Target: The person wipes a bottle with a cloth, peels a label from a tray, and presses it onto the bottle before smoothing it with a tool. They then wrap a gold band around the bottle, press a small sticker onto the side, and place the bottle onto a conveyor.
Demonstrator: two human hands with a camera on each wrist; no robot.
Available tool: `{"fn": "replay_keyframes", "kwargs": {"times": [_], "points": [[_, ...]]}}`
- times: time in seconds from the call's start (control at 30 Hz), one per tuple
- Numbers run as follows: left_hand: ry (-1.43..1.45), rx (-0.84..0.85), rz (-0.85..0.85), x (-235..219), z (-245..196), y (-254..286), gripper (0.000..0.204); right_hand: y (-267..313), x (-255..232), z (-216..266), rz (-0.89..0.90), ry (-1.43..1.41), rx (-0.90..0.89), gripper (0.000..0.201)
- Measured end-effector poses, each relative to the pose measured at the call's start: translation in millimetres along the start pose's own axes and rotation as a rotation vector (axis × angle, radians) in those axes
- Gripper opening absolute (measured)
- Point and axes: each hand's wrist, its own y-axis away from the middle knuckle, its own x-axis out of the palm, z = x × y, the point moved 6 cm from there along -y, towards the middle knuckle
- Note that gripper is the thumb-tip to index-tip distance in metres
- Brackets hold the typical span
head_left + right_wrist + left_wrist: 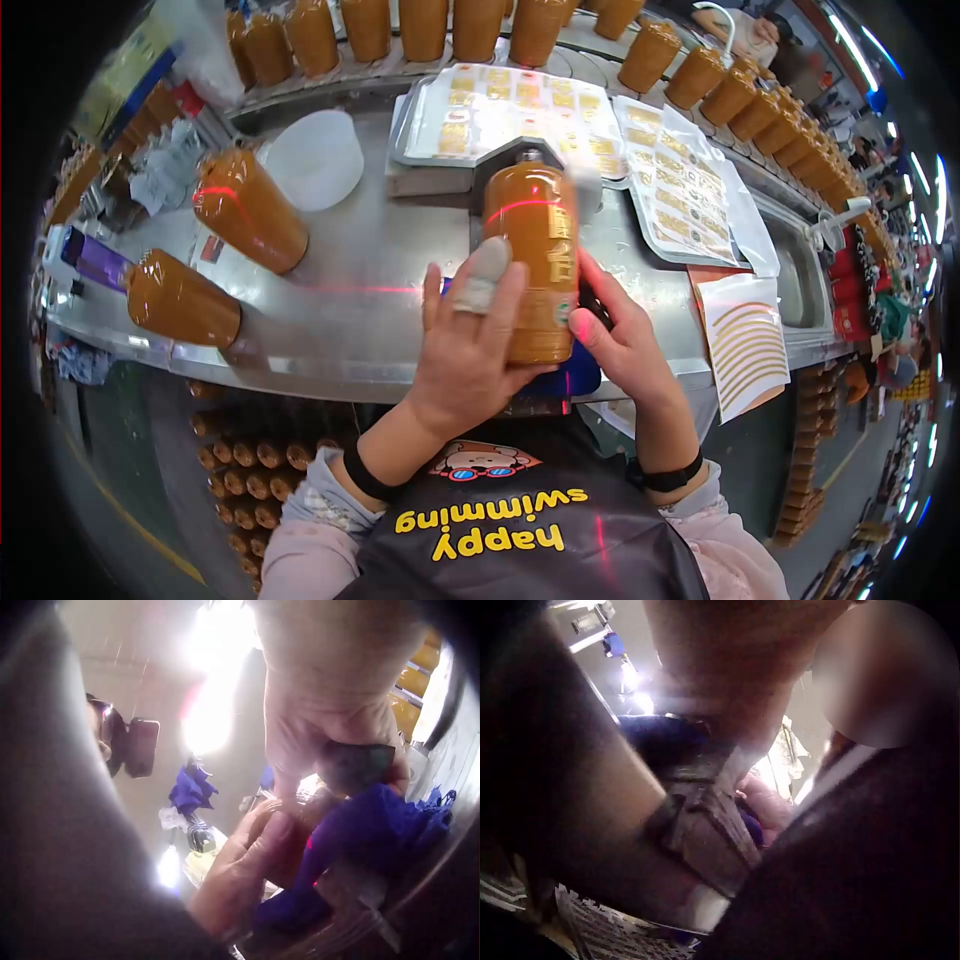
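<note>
Pressing straight fingers of left hand [465, 345] against gold-lettered brown bottle [535, 270] | gripping its other side with right hand [628, 345] | held at front of metal tabletop [345, 260]

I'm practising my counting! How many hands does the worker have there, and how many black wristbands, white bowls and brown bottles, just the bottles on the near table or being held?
Hands: 2
Black wristbands: 2
White bowl: 1
Brown bottles: 3
Total: 8
</note>
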Motion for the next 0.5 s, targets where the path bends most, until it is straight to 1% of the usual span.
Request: {"fn": "replay_keyframes", "kwargs": {"times": [0.1, 0.13, 0.23, 0.33, 0.43, 0.47, 0.5], "points": [[0.297, -0.099, 0.068, 4, 25, 17, 0.097, 1, -1, -1, 0.017, 0.044, -0.048, 0.062], [0.205, -0.088, 0.097, 4, 25, 17, 0.099, 1, -1, 1, -0.003, 0.016, -0.036, 0.060], [0.069, -0.091, 0.000, 1, 7, 9, 0.100, 2, -3, -1, -0.024, -0.040, -0.055, 0.059], [0.127, -0.076, 0.052, 9, 14, 15, 0.104, 6, -7, -5, -0.062, -0.044, -0.021, 0.052], [0.127, -0.085, 0.113, 12, 24, 19, 0.104, 8, -20, 4, -0.146, 0.149, -0.126, 0.046], [0.121, -0.101, 0.133, 13, 26, 21, 0.104, 12, -23, 12, -0.223, 0.177, -0.131, 0.046], [0.104, -0.094, 0.079, 10, 23, 20, 0.102, 12, -19, 21, -0.206, 0.280, -0.209, 0.047]]}}
